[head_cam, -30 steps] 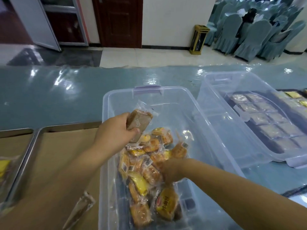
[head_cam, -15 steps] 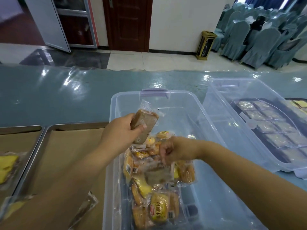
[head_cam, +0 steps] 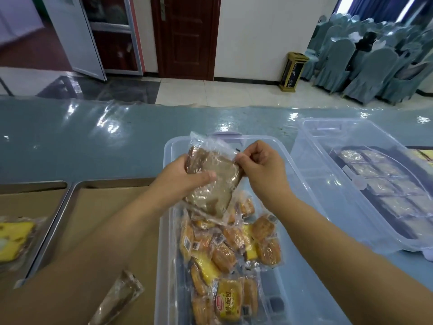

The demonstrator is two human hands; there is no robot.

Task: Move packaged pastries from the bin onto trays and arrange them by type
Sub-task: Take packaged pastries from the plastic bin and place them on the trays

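Note:
A clear plastic bin (head_cam: 302,233) stands in front of me with several orange and yellow packaged pastries (head_cam: 230,252) in its near half. Above the bin's far end my left hand (head_cam: 180,181) holds brown packaged pastries (head_cam: 214,181) stacked together, thumb across the front one. My right hand (head_cam: 262,168) pinches the top right edge of the front brown wrapper. To the left lies a metal tray (head_cam: 70,191) lined with brown paper; one brown packaged pastry (head_cam: 119,299) rests at its near end.
A second tray (head_cam: 32,186) at far left holds a yellow packaged pastry (head_cam: 14,240). At right a clear lid or bin (head_cam: 328,184) leans over a dark tray of wrapped pastries (head_cam: 384,188). Beyond the blue table (head_cam: 82,141) are tiled floor, a gold bin and covered chairs.
My right hand lifted a brown packaged pastry out of the bin and brought it up against the one in my left hand. Both hands now meet above the bin's far end.

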